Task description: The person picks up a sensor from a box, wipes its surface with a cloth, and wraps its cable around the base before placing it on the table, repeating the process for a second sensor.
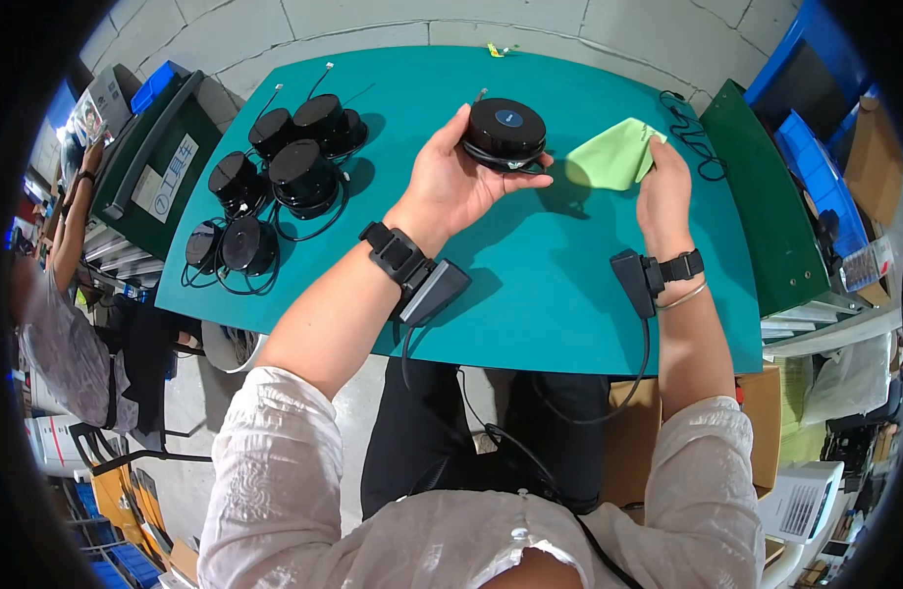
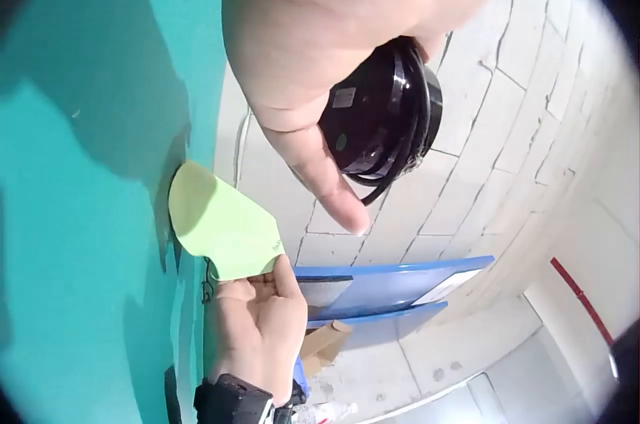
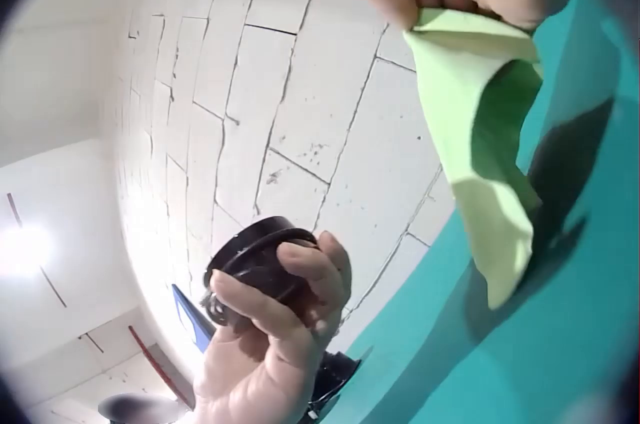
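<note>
While the left hand (image 1: 451,182) holds a round black device (image 1: 507,130) above the teal table (image 1: 559,285), its fingers and thumb curl around the device's rim, a thin black cord looped under the disc. The device sits raised off the tabletop near the far edge, its flat top with a small blue mark facing up. Just beside it, the right hand (image 1: 664,187) pinches a light green cloth (image 1: 613,157) between thumb and fingertips; the cloth hangs free, close to the device but apart from it. At the table's left side lie 7 or so similar black round devices (image 1: 275,177) with tangled cords, well apart from both hands. A loose black cable (image 1: 689,133) lies near the table's far right corner.
</note>
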### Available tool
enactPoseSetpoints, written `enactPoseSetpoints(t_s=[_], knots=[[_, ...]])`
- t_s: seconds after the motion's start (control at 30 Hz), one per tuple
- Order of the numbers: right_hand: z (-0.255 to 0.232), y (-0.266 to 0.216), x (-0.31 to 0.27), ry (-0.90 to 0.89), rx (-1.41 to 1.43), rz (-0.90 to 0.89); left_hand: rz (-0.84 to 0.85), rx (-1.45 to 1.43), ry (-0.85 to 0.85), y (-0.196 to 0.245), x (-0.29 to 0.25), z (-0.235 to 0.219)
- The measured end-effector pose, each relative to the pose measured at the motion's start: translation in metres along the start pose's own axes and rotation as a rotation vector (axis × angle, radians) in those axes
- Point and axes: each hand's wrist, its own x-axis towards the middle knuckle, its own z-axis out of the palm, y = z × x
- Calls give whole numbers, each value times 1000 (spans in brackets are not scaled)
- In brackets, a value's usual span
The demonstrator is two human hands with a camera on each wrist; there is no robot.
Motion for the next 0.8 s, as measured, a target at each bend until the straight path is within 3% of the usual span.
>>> enactPoseSetpoints(t_s=[0.1, 0.17, 0.23, 0.27, 0.33, 0.43, 0.63, 0.8], knots=[[20, -11, -15, -100, -128, -89, 2, 3, 23, -2, 0, 2], [26, -11, -31, -307, -478, -191, -1, 6, 47, -3, -1, 2], [38, -12, -44, -497, -529, -242, -25, 6, 74, -5, -1, 2], [41, -15, -48, -495, -528, -240, -27, 7, 75, -6, -1, 2], [45, -21, -51, -750, -592, -468, -24, -18, 80, -8, -1, 4], [45, -21, -48, -882, -638, -522, -84, 78, 130, -8, -4, 11], [49, -22, -51, -979, -694, -639, -199, 246, 231, -17, -9, 22], [48, -23, -53, -936, -672, -503, -243, 341, 170, -15, -8, 24]])
